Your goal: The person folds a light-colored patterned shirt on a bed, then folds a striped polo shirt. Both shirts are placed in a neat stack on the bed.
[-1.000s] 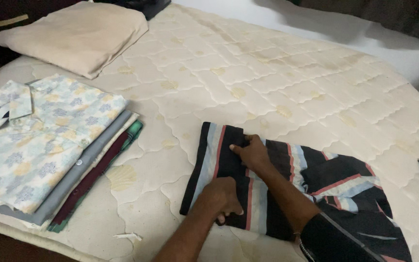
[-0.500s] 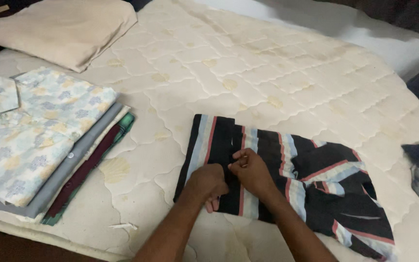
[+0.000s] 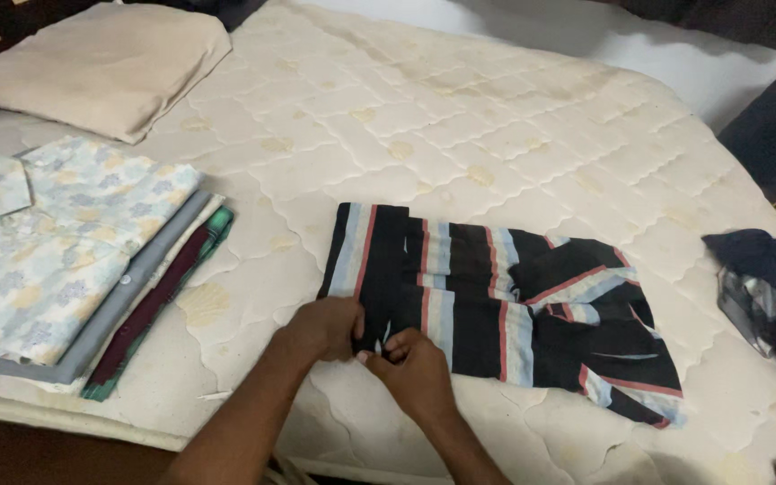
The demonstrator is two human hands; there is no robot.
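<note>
A black shirt with pale blue, red and white stripes (image 3: 478, 287) lies partly folded on a quilted cream mattress (image 3: 460, 126). My left hand (image 3: 327, 328) pinches the shirt's near edge at its left part. My right hand (image 3: 415, 364) is right beside it, fingers also closed on the near edge of the same shirt. The right end of the shirt lies rumpled.
A stack of folded shirts (image 3: 65, 260), a pale floral one on top, sits at the left. A beige pillow (image 3: 92, 63) lies at the far left corner. A heap of dark clothing (image 3: 765, 287) lies at the right edge.
Both hands have slid from the middle of the striped shirt toward me, down to its near edge. The view shifted slightly, showing more of the dark clothing at the right.
</note>
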